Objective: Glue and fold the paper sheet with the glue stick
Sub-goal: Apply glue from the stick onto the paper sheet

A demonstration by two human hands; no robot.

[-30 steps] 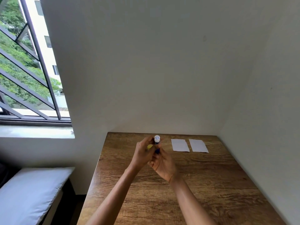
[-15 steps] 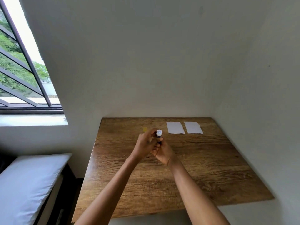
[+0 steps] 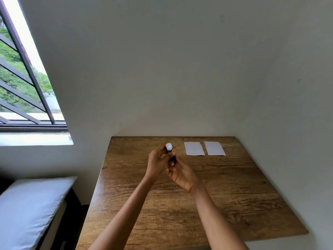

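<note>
A small blue glue stick (image 3: 170,152) with a white top is held upright above the wooden table (image 3: 225,192). My left hand (image 3: 157,162) pinches its upper part near the white top. My right hand (image 3: 181,173) grips its blue lower end from below. Two white paper sheets lie flat side by side at the table's far right: one sheet (image 3: 194,148) nearer my hands, the other sheet (image 3: 214,148) to its right. Both hands are left of the sheets and apart from them.
White walls close the table at the back and on the right. A barred window (image 3: 23,83) is at the upper left. A grey cushion (image 3: 28,210) lies on a low seat left of the table.
The view has shifted a little, with the table sitting lower in frame. Both hands stay together on the glue stick, which now shows more of its blue body. The sheets have not moved.
</note>
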